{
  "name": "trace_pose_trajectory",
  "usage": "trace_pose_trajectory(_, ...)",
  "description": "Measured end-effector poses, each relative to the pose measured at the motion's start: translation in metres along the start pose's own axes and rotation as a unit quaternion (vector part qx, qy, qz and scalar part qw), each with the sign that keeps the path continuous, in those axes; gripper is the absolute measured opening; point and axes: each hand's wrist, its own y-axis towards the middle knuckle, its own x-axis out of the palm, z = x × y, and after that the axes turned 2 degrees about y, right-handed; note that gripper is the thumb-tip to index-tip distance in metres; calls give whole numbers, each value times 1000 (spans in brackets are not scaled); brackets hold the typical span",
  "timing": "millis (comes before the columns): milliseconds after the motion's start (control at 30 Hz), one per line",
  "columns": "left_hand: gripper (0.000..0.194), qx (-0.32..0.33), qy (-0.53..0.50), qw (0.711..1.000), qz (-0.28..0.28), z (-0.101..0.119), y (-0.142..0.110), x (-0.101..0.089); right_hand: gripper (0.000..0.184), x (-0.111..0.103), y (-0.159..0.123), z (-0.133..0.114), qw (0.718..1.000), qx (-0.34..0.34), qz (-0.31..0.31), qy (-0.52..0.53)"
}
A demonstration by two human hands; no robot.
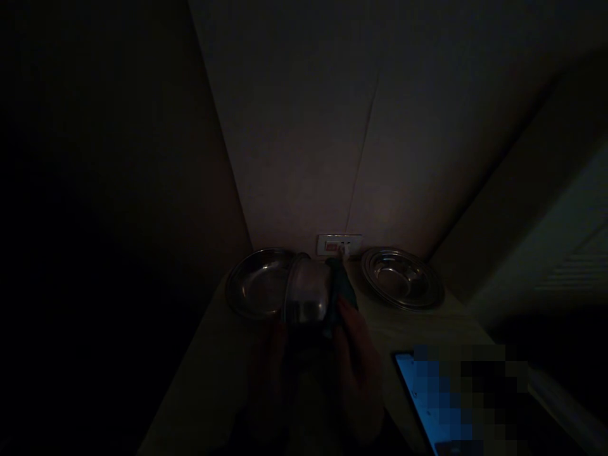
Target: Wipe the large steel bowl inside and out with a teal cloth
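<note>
In the dim head view, a metal bowl [308, 291] is tipped on its side above the table. My left hand [268, 361] grips it low on its left, by the rim. My right hand [356, 354] is closed on a dark green cloth [342, 288], which lies against the bowl's base on the right. Behind the bowl, to the left, sits a wide metal basin [251, 285], partly covered by it. The fingertips of my left hand are hard to make out in the dark.
A stack of metal plates or shallow bowls [403, 278] stands at the back right of the wooden table [380, 329]. A wall socket [330, 245] with a plug is just behind. A lit phone or tablet [418, 392], partly pixelated, lies at front right.
</note>
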Motion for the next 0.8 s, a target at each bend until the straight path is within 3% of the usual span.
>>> trace_pose_trajectory(200, 35, -13, -17, 996, -84, 4, -1, 4, 27, -3, 2, -1, 999, 29, 19, -10)
trace_pose_trajectory(400, 36, 83, 37, 996, -23, -8, 1, -8, 17, -5, 8, -1, 995, 57, 75, -20)
trace_pose_trajectory(500, 36, 91, 40, 995, -21, -10, 1, -16, 18, -7, 7, -4, 999, 26, 37, -16)
trace_pose_trajectory(600, 33, 69, 11, 998, -4, -7, 2, -14, 31, -10, 3, -7, 999, -32, -15, -24)
trace_pose_trajectory(800, 27, -22, -77, 995, -66, -2, 7, 5, 48, -8, 3, -7, 991, -129, -5, -39)
